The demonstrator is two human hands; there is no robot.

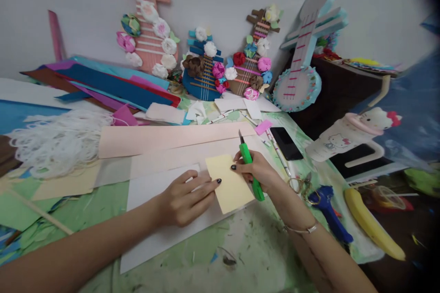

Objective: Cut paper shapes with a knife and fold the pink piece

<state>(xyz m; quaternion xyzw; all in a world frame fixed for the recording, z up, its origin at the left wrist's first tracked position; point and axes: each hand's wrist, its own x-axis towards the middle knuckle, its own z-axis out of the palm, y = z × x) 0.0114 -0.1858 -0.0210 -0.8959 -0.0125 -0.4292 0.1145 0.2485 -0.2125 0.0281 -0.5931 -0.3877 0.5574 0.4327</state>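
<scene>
My left hand (187, 197) lies flat with its fingers stretched out, pressing on the left edge of a pale yellow paper rectangle (231, 185). The yellow piece rests on a white sheet (151, 192) and a long pink sheet (165, 139). My right hand (256, 170) is closed round a green utility knife (250, 165). The knife's blade points up and away, just past the yellow paper's upper right edge.
Paper guitars with paper flowers (206, 66) lean on the wall. Coloured sheets (110, 84) and white shredded strands (57, 139) lie at left. At right are a black phone (286, 143), scissors (302, 185), a blue glue gun (328, 210), a banana (373, 224) and a white cartoon-cat cup (347, 135).
</scene>
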